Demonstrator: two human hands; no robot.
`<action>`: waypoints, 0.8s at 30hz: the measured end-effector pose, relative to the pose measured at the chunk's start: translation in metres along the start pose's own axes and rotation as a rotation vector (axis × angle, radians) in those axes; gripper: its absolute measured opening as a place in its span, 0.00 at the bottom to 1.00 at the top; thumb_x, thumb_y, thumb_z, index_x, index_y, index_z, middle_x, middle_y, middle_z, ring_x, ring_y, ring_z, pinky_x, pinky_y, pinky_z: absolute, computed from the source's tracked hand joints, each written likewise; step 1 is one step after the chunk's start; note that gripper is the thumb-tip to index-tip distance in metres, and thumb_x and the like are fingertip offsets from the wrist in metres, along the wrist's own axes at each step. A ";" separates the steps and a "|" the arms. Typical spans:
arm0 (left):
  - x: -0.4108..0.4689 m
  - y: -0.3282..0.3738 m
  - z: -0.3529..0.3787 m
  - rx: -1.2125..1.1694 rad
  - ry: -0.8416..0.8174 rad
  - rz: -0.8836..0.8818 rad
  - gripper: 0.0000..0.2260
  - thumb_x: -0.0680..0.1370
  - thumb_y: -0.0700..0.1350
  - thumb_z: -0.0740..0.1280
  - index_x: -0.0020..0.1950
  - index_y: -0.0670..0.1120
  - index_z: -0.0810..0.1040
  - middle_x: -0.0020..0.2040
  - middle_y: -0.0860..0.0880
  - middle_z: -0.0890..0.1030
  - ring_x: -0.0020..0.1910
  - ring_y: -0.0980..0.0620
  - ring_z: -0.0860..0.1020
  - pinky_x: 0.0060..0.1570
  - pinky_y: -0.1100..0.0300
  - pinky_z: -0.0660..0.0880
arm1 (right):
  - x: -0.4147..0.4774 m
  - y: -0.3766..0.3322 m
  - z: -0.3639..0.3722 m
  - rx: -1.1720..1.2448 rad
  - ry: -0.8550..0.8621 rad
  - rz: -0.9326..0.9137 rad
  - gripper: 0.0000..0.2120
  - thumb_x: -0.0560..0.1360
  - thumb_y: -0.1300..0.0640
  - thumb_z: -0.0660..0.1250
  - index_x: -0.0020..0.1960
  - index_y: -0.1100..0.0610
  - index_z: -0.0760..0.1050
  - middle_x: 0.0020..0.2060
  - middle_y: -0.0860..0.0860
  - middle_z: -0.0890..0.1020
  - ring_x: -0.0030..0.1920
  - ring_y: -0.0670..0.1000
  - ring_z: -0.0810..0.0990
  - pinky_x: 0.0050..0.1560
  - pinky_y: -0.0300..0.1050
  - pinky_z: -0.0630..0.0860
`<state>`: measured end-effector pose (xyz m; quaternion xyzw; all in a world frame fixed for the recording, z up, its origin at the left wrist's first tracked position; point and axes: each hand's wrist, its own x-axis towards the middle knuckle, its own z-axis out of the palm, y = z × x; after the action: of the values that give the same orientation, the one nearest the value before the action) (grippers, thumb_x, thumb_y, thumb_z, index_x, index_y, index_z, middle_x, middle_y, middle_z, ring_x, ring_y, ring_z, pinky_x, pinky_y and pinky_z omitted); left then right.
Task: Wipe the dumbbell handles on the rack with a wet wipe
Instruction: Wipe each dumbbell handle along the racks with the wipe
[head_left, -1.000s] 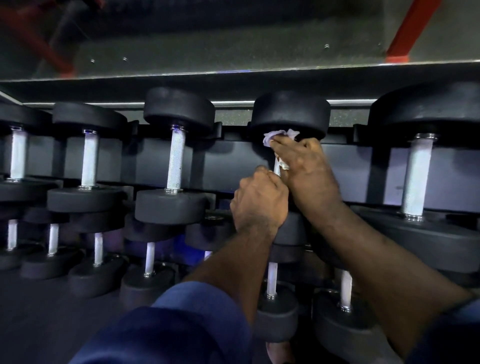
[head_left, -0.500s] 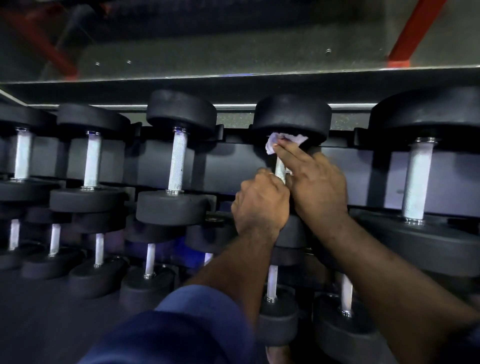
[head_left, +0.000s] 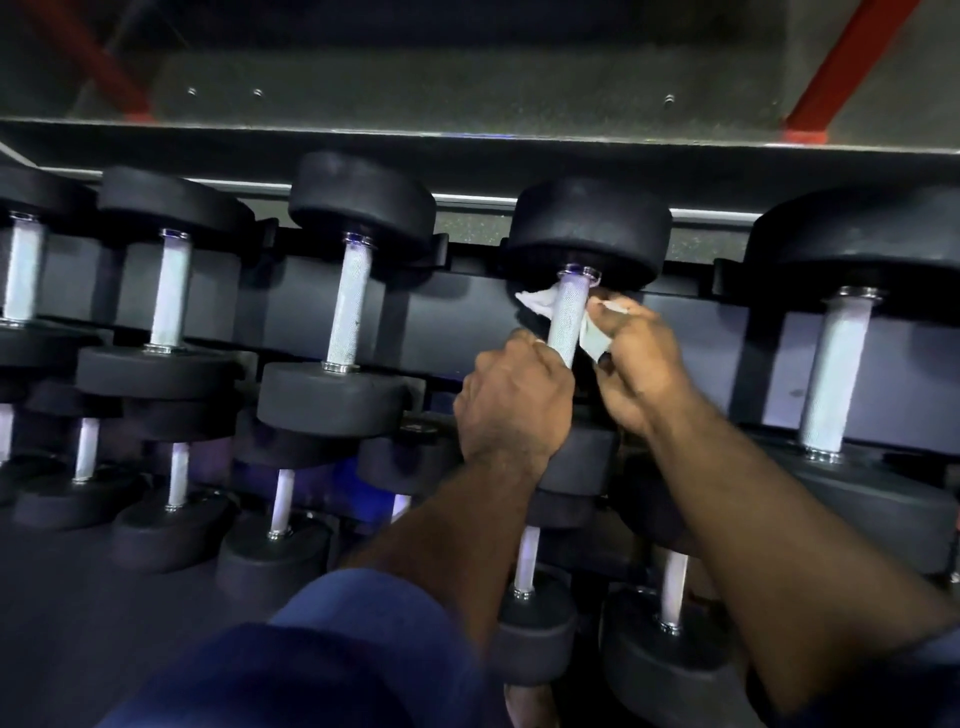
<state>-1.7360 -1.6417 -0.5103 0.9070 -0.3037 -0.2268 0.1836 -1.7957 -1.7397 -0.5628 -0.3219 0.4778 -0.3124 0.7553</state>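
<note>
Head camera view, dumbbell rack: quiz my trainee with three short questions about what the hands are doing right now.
1. True or false: the left hand grips the lower part of the handle being wiped.
2. Which holds the wet wipe? A: the right hand. B: the left hand. C: neither; it lies on the floor.
3. Fill in: white wipe shows on ___ sides of that handle.
Key: 1 true; 2 A; 3 both.
</note>
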 end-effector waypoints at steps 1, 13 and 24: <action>0.001 -0.001 0.000 -0.001 -0.001 0.000 0.15 0.85 0.53 0.56 0.58 0.48 0.79 0.57 0.40 0.81 0.57 0.35 0.79 0.54 0.47 0.73 | 0.003 -0.003 0.005 0.065 0.013 0.032 0.11 0.81 0.69 0.62 0.44 0.59 0.78 0.37 0.49 0.85 0.38 0.46 0.82 0.49 0.44 0.79; 0.006 -0.006 0.005 -0.029 0.011 -0.018 0.13 0.84 0.53 0.57 0.56 0.50 0.79 0.54 0.40 0.82 0.54 0.36 0.79 0.49 0.48 0.71 | 0.017 0.012 0.005 0.306 -0.032 0.281 0.16 0.78 0.67 0.59 0.64 0.63 0.76 0.55 0.62 0.83 0.52 0.59 0.82 0.56 0.55 0.81; 0.000 0.000 0.004 -0.074 0.067 -0.074 0.10 0.83 0.48 0.60 0.53 0.48 0.79 0.51 0.42 0.84 0.52 0.36 0.80 0.50 0.47 0.74 | -0.037 0.030 -0.058 -0.716 -0.182 -0.055 0.15 0.77 0.54 0.71 0.63 0.49 0.82 0.60 0.43 0.83 0.63 0.43 0.80 0.71 0.53 0.73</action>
<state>-1.7376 -1.6424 -0.5137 0.9172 -0.2553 -0.2141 0.2184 -1.8570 -1.7031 -0.5864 -0.6049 0.4789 -0.1157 0.6257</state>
